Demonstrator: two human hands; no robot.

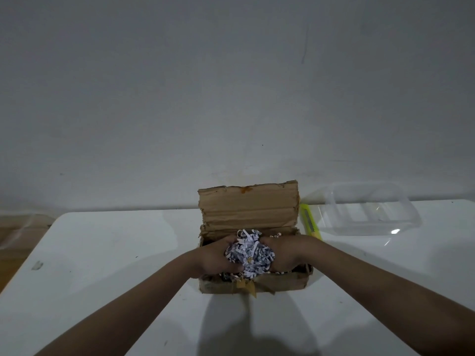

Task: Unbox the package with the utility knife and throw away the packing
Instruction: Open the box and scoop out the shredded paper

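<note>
Both hands are down in the open cardboard box [254, 281], cupped against a wad of shredded paper packing [248, 253] from either side. Left hand [218, 255]: fingers curled round the left flank of the wad, thumb side toward the near wall of the box. Right hand [281, 253]: fingers curled round the right flank, mirroring the left. Wad is squeezed between the two palms and stands above the box rim; white and grey strips stick out at the top, and loose strips lie under and beside the hands inside the box.

Box sits at mid-table on the white table [102, 265], long axis running left to right across the view. Its lid flap [248, 205] is hinged at the far wall and stands upright, inner face toward the person, with an orange stain at its top edge. A scrap of tan tape hangs from the near wall at centre.

Utility knife [309, 222], yellow-green, lies flat on the table just right of the box, close to the flap's right edge. Long axis runs near-to-far, slightly slanted, the near end further right. Which end carries the blade, I cannot tell.

Clear plastic container [370, 209] rests on the table right of the knife, near the far edge. Grey wall [231, 86] behind.
</note>
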